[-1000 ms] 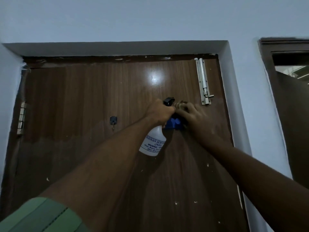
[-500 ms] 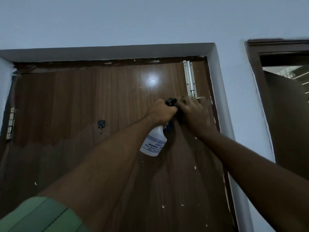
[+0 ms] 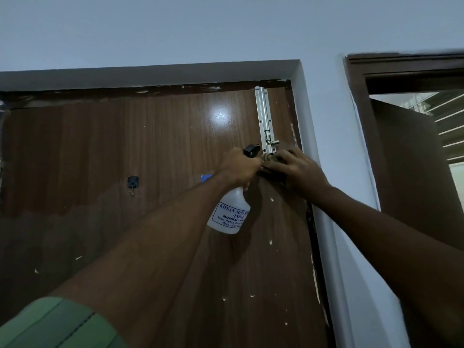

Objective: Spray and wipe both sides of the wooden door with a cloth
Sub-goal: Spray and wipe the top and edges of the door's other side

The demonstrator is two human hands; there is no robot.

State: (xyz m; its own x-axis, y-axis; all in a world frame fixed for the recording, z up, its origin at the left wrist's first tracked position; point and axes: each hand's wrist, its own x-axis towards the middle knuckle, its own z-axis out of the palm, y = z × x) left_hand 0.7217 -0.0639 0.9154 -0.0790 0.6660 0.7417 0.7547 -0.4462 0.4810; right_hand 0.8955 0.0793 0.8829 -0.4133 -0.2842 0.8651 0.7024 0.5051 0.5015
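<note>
Door (image 3: 163,151): shut in its frame, filling my view; the upper part looks lighter than the darker band below the hook, though I cannot tell if that is wet or shade.
Landmark: the bolt (image 3: 265,121), a steel latch standing upright near the door's top right edge.
Left hand (image 3: 238,169): curled round the neck of the bottle (image 3: 229,212), just left of and below the bolt's lower end; the black nozzle pokes up above my knuckles, the white body hangs down towards me.
Right hand (image 3: 296,169): fingers spread fairly flat, pressing the cloth (image 3: 272,159) against the door directly under the bolt, touching its foot.
Cloth: mostly hidden beneath my right hand; only a dark bunched edge shows between the two hands.
Change: half a second ago my right hand covered the bolt's lower part; now it sits lower and the handle and whole rail show again. A second ago both hands were further left of the bolt.
Meaning: I judge the wipe has reached the door's right edge, so this upper strip is nearly covered.
Left to do: the lower door below the bolt, speckled with pale flecks, and the other side.
Hook (image 3: 132,183): small and dark, well left of the bolt, untouched.
</note>
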